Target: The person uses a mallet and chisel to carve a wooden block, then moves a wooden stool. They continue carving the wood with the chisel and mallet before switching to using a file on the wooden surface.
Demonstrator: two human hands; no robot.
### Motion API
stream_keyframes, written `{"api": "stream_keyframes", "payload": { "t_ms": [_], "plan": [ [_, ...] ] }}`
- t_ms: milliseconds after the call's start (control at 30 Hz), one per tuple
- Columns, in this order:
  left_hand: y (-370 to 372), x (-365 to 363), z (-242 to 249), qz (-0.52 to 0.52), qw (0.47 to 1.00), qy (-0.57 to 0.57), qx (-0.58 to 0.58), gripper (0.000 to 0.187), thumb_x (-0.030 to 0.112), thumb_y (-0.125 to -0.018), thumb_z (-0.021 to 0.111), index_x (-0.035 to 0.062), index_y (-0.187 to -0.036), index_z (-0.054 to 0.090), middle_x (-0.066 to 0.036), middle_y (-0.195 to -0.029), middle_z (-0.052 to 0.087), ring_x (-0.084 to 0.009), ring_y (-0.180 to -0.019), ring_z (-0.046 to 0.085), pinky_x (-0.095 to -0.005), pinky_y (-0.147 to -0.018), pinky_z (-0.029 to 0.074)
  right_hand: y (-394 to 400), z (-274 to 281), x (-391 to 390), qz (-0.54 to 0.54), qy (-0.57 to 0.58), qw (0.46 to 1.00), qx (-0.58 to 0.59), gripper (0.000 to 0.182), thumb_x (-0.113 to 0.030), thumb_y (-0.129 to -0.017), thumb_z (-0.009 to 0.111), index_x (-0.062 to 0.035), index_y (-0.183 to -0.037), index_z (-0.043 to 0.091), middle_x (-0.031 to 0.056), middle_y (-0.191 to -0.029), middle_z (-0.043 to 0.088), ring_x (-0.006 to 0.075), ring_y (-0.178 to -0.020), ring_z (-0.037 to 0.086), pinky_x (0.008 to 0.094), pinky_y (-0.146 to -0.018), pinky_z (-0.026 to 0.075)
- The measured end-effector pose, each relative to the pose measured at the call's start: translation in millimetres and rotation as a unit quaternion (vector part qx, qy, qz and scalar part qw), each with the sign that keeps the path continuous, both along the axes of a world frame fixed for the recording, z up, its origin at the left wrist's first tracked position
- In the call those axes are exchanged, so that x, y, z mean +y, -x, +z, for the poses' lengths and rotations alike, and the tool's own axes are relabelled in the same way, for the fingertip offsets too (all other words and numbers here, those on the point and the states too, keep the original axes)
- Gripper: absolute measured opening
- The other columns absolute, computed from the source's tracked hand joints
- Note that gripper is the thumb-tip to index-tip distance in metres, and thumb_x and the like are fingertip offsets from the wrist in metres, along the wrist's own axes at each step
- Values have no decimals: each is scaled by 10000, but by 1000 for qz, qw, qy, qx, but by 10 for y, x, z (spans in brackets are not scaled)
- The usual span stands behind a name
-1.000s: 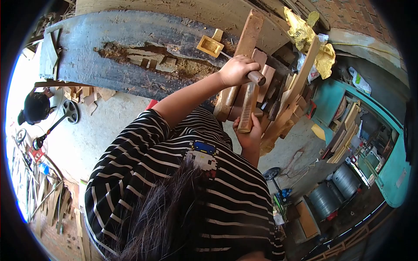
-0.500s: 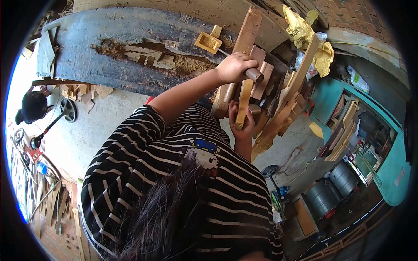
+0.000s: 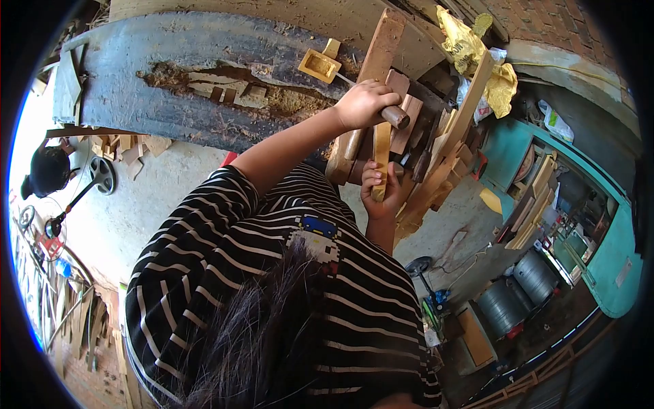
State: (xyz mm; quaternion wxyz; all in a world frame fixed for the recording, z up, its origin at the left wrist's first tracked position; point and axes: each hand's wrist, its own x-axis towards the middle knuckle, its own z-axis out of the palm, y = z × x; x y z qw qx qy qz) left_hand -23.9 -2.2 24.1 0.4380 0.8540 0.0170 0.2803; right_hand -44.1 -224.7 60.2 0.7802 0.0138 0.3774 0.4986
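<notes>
My left hand (image 3: pixel 368 105) is closed round a dark, round wooden handle (image 3: pixel 396 117). A thin metal shank (image 3: pixel 346 80) runs from that fist toward a small yellow wooden box (image 3: pixel 319 66) with a hollowed middle, lying on the big dark slab (image 3: pixel 204 51). Below it, my right hand (image 3: pixel 383 194) grips the lower end of a yellowish wooden bar (image 3: pixel 381 151), fingers wrapped on the left side and thumb on the right. The bar's upper end passes close under the handle and is partly hidden by it. The tool's tip is too small to make out.
A reddish plank (image 3: pixel 383 46) and pinkish wood blocks (image 3: pixel 409 112) stand beyond my hands. A long slanted board (image 3: pixel 470 102) rises on the right, near yellow sacking (image 3: pixel 504 88). A deep ragged hollow (image 3: pixel 238 85) runs along the slab. A turquoise cabinet (image 3: pixel 616 279) stands farther right.
My right hand's fingers have closed more round the wooden bar, and the bar stands more upright. My left hand keeps its hold on the handle. The whole view has shifted slightly.
</notes>
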Motion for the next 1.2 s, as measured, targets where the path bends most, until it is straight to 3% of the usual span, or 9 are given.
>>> {"api": "stream_keyframes", "payload": {
  "t_ms": [333, 400, 667, 1200],
  "plan": [
    [-21, -13, -40, 11, 1000, 5, 9, 295, 203, -668, 711, 130, -917, 571, -62, -823, 608, -279, -826, 601, -379, -748, 458, 6, 37, 26, -9, 2, 1000, 8, 388, -254, -939, 519, 88, -1073, 395, 145, -993, 485, 184, -825, 528, 278, -714, 500],
    [-18, -14, -28, 13, 1000, 16, 3, 331, 137, -610, 731, 102, -906, 586, -73, -845, 606, -288, -817, 591, -377, -736, 460, 10, 39, 38, -8, 4, 1000, 3, 387, -253, -939, 520, 87, -1074, 394, 142, -993, 485, 181, -825, 527, 277, -715, 500],
    [-18, -5, -72, 14, 1000, 13, 8, 288, 178, -663, 699, 128, -916, 571, -60, -827, 610, -273, -832, 601, -373, -746, 455, -4, 30, 53, 104, 118, 985, -68, 312, -260, -961, 474, 35, -1060, 451, 116, -943, 501, 176, -806, 507, 293, -712, 484],
    [-23, -3, -43, 14, 1000, 22, -4, 334, 151, -621, 738, 109, -906, 571, -65, -820, 604, -275, -813, 596, -372, -743, 458, -17, 25, 33, 87, 108, 989, -54, 301, -229, -961, 473, 13, -1139, 453, 123, -955, 506, 174, -796, 512, 280, -682, 493]
  ]
}}
